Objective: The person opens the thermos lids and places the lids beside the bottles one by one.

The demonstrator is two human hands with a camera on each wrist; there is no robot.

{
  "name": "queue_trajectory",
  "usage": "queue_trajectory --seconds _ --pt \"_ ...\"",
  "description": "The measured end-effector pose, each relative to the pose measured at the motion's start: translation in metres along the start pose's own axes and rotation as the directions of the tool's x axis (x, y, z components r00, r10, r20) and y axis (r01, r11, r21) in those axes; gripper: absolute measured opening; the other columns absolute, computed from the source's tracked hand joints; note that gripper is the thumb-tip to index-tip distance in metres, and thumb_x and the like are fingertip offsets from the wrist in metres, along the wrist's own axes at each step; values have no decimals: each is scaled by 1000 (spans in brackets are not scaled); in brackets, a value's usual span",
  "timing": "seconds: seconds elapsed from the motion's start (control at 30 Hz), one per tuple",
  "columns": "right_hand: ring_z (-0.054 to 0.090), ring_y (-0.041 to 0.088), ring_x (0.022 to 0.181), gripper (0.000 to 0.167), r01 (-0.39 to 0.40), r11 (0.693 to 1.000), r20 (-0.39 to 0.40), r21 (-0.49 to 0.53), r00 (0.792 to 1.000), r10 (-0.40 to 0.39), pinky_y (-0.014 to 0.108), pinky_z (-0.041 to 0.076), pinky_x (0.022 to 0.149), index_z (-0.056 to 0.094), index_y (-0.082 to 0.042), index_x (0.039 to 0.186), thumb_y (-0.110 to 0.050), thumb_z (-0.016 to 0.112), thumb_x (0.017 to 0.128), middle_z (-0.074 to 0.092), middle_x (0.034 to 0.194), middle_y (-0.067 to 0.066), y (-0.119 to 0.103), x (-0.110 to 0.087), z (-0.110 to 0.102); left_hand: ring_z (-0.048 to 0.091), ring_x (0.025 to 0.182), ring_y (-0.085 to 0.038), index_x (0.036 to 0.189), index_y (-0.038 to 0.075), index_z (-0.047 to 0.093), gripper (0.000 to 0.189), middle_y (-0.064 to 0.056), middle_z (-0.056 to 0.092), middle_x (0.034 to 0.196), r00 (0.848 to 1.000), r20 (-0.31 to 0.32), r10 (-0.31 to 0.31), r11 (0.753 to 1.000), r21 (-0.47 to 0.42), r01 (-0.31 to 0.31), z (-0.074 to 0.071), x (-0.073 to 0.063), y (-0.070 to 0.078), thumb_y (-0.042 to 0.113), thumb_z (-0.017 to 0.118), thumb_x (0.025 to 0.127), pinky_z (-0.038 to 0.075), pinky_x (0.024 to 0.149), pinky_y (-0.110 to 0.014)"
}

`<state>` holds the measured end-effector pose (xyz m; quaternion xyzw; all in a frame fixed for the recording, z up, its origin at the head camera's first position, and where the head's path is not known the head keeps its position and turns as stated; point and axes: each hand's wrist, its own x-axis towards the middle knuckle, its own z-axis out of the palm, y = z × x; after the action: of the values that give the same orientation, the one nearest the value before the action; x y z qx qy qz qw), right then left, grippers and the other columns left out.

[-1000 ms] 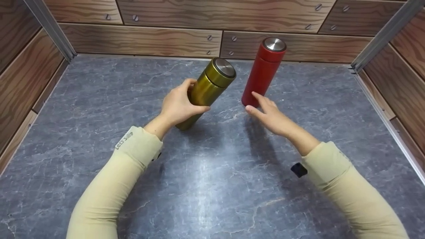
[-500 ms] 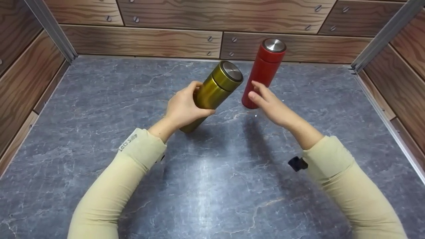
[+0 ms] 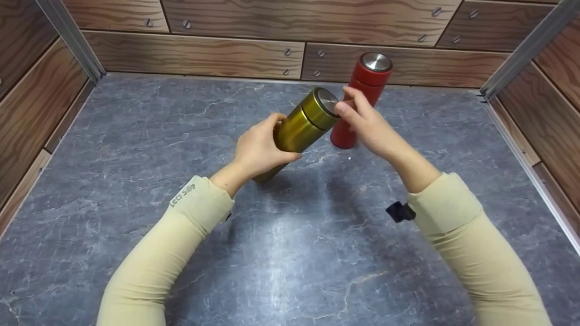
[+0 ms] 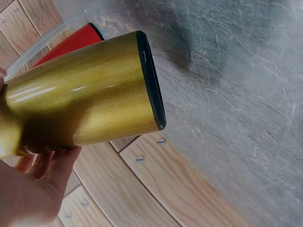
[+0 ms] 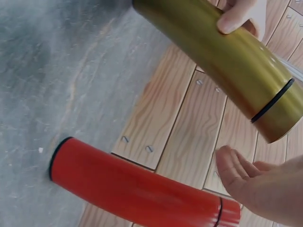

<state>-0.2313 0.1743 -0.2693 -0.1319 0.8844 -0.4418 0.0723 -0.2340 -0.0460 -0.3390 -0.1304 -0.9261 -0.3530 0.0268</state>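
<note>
A gold thermos flask (image 3: 301, 131) leans to the right in the grip of my left hand (image 3: 258, 147), which wraps its middle. Its dark base points toward the tabletop in the left wrist view, where fingers of the left hand (image 4: 45, 184) curve under the body. Near the flask's steel-topped lid (image 3: 321, 111) is my right hand (image 3: 371, 129), fingers relaxed and slightly bent. From the right wrist, a gap shows between the right hand (image 5: 265, 189) and the gold lid (image 5: 281, 116). Behind the right hand, a red thermos flask (image 3: 343, 135) stands upright, partly covered by it.
The grey marbled tabletop (image 3: 136, 136) is bounded by wood-patterned panels (image 3: 195, 54) at the back and both sides. Metal corner posts (image 3: 74, 40) rise at the rear. A small dark device (image 3: 400, 211) hangs at the right sleeve cuff.
The gold flask has tilted further and shifted right with the left hand. My right hand has risen from beside the red flask's lower body to the gold flask's lid. The red flask stayed put.
</note>
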Motion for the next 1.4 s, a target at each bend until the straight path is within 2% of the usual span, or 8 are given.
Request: queue_trajectory --seconds 0.07,0.13,0.3,0.43,0.53,0.7,1.07,1.4 --pt "50 23 101 58 7 1000 -37 -10 999 -7 31 46 81 22 -8 146 -37 38 99 48 124 17 -5 2 0 60 92 -18 124 20 49 71 1 63 114 1000 0 -3 1000 0 3 1 0 1 45 79 64 47 80 -38" --pt "49 17 87 58 10 999 -65 -41 998 -13 24 44 68 27 -8 145 -39 39 98 50 114 13 -10 3 0 59 92 -18 124 21 49 71 1 63 114 1000 2 -7 1000 0 7 1 0 2 45 79 64 47 80 -38" --pt "47 13 74 58 -14 995 -86 -103 996 6 22 42 58 35 -8 141 -44 42 96 50 102 8 -18 6 -1 59 92 -18 125 20 48 72 0 63 114 1000 2 -14 1000 -3 14 2 -1 3 46 79 64 47 80 -38" --pt "53 19 83 59 -45 991 -81 -129 996 35 25 45 61 37 -8 140 -46 45 94 55 109 14 -21 9 0 59 92 -18 124 20 48 72 1 63 114 1000 4 -13 1000 -7 13 3 -2 5 45 79 64 47 79 -38" --pt "55 25 95 61 -36 987 -81 -158 996 24 34 48 76 40 -5 138 -45 48 93 56 115 18 -23 11 1 60 93 -17 125 20 48 73 1 63 115 1000 4 -13 1000 2 13 4 -2 6 45 79 64 47 79 -38" --pt "52 28 105 61 -17 977 -101 -210 995 -4 43 41 96 46 0 132 -43 56 90 54 118 19 -25 13 3 60 93 -17 127 19 47 75 1 62 117 1000 3 -17 1000 7 17 5 -2 6 45 79 65 47 79 -38" --pt "52 25 96 53 6 955 -134 -298 990 -48 40 43 86 58 1 115 -42 63 84 56 108 16 -27 13 5 59 94 -17 127 20 47 76 0 63 116 1000 28 -10 1000 0 10 4 -2 7 47 79 64 47 81 -37" --pt "53 25 95 50 62 950 -111 -305 989 -100 39 43 86 59 2 113 -36 67 81 57 108 15 -24 14 3 60 93 -18 128 19 48 77 -2 65 111 997 78 25 999 -27 -22 -2 0 2 46 80 63 47 82 -37"
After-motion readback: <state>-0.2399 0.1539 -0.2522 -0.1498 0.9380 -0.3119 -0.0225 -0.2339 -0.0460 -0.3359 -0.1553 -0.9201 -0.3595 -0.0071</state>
